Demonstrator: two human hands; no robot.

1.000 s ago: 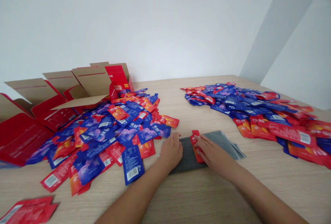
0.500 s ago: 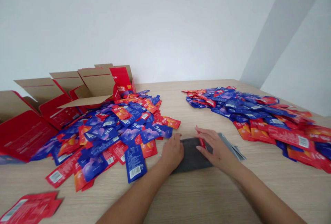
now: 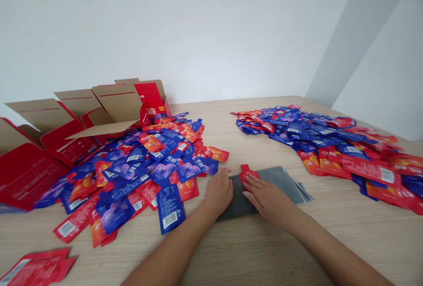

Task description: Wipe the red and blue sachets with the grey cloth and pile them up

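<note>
A dark grey cloth (image 3: 274,178) lies flat on the wooden table in front of me. At its left end my left hand (image 3: 218,192) is closed, the fingers curled over the cloth's edge and the fingertips partly hidden. On the cloth lies a red pouch (image 3: 245,170) with a narrow top tab pointing away from me. My right hand (image 3: 264,195) is laid flat over this pouch with fingers stretched out, hiding most of it. Just left of my left hand lies a blue pouch (image 3: 170,206) with a barcode.
Red and blue pouches form a heap (image 3: 132,167) on the left and another pile (image 3: 317,134) on the right. Behind the left heap stand several open red cardboard boxes (image 3: 57,140). More red pouches (image 3: 39,266) lie at the near left, and a white wall backs the table.
The red pouch, earlier held on edge in my right fingers, now lies flat on the cloth. My right hand has lowered and flattened onto it. My left hand stays in place.
</note>
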